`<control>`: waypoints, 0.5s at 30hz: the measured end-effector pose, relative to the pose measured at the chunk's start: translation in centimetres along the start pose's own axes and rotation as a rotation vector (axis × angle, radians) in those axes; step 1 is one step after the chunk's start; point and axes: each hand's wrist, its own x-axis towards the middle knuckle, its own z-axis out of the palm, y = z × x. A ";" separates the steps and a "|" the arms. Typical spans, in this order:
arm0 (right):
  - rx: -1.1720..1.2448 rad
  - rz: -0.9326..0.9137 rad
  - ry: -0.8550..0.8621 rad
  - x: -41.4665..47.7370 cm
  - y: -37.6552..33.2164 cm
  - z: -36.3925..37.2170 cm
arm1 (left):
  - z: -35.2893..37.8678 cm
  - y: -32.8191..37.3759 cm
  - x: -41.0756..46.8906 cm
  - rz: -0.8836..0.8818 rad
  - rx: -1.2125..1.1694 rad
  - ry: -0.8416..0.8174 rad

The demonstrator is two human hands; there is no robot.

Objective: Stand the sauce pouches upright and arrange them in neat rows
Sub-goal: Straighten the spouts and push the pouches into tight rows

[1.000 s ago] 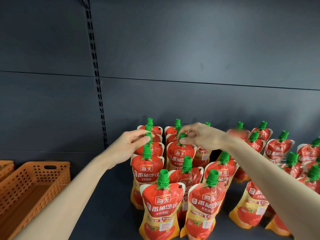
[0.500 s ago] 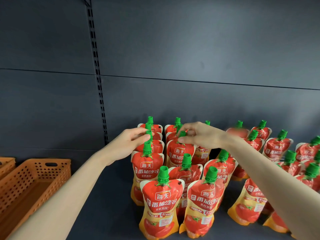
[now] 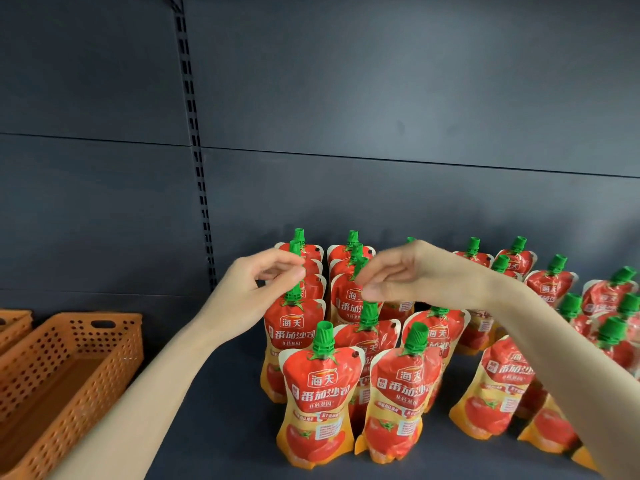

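Head view looks down on a dark shelf [image 3: 214,427] where red and yellow sauce pouches [image 3: 322,393] with green screw caps stand in a block from the centre toward 5 o'clock. The nearest two stand side by side, labels facing forward, with more rows lined up behind them toward 12 o'clock, running back to the dark back panel [image 3: 381,98]. A looser group of pouches [image 3: 550,289] fills the 3 o'clock side, and one pouch [image 3: 495,393] at 4 o'clock leans a little, partly behind the right forearm.

Reaching in from 7 o'clock, the left hand [image 3: 252,292] has its index finger and thumb curved toward each other at the caps of the left column; a cap may sit behind those fingertips (I cannot tell whether they pinch it). Coming from 4 o'clock, the right hand [image 3: 415,275] has its fingers loosely stretched toward 9 o'clock over the middle column, just above a green cap [image 3: 369,311], with nothing visibly held.

An orange perforated basket [image 3: 69,358] sits at 8 o'clock, well apart from the pouches, with the edge of a second basket [image 3: 14,323] at 9 o'clock. A slotted upright [image 3: 194,150] runs up the panel toward 11 o'clock.
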 end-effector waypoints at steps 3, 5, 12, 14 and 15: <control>-0.029 0.056 -0.094 -0.2 0.5 0.2 | 0.7 -0.4 -0.4 -0.076 -0.060 -0.052; -0.073 0.070 -0.102 -0.2 0.6 0.4 | 0.9 -0.5 -0.8 -0.121 -0.112 -0.073; -0.135 0.074 -0.028 0.2 0.5 1.2 | 0.6 -1.0 -1.3 -0.123 -0.159 0.018; -0.161 0.076 -0.002 0.6 0.5 1.4 | 0.3 -1.1 -1.4 -0.129 -0.164 0.032; -0.184 0.078 0.012 0.8 0.6 1.5 | 0.3 -1.2 -1.4 -0.131 -0.166 0.038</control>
